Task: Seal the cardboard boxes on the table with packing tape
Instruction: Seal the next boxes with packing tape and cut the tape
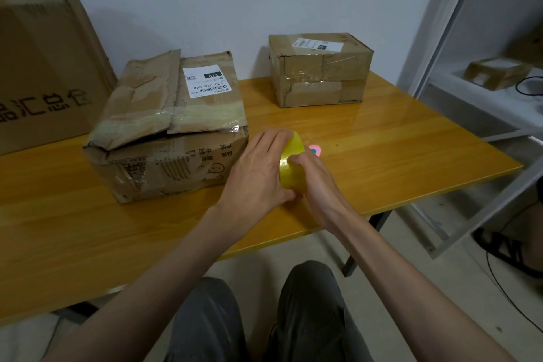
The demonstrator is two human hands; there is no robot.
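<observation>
1. Two hands hold the yellow packing tape roll [291,164] at frame centre: left hand [258,167] wraps its side, right hand [311,173] pinches its face, likely seeking the end.
2. Crumpled box [167,126], left on the bench [382,138], gapes, unsealed.
3. Small box [320,67], upper right, looks taped.

Small parcel packing/storage room: worn labelled cardboard boxes [167,123] on yellow wood-grain counter [382,138], flattened cartons [44,67] against bare wall, white metal shelving [482,103] holding another parcel [496,72].
</observation>
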